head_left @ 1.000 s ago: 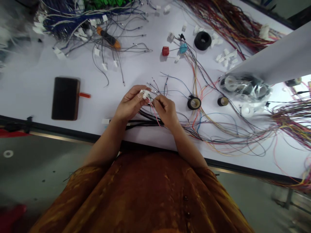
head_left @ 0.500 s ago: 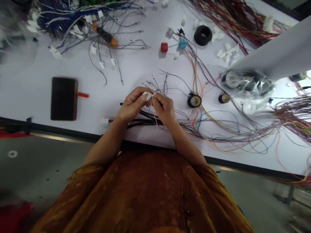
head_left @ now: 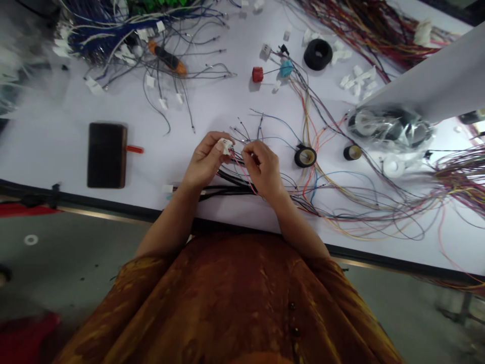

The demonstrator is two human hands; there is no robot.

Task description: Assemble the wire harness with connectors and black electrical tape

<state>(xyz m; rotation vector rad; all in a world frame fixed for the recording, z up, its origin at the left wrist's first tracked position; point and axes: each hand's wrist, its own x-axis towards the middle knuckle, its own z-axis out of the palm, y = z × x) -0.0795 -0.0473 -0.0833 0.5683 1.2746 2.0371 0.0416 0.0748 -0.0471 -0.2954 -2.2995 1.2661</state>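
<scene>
My left hand [head_left: 204, 161] pinches a white plastic connector [head_left: 226, 146] between thumb and fingers. Thin pink and dark wires [head_left: 242, 168] run out of it, down and to the right. Just right of the connector is my right hand [head_left: 264, 169], its thumb and forefinger curled together; what they hold, if anything, is too small to make out. Under both hands lies a bundle of black sleeved cable [head_left: 227, 191]. Loose wire ends with crimped terminals [head_left: 242, 129] lie just beyond the fingers.
A dark phone-like slab [head_left: 107, 155] and a small orange-red tool [head_left: 135, 149] lie left. Rolls of black tape [head_left: 305, 156] sit right. Red [head_left: 257, 74] and blue [head_left: 286, 68] connectors, an orange-black screwdriver-like tool [head_left: 166, 58] and wire bundles [head_left: 359, 25] lie farther back.
My right hand has moved right, away from the connector, leaving a gap between the hands. The connector stays in my left hand, more of it showing. The whole view has shifted slightly.
</scene>
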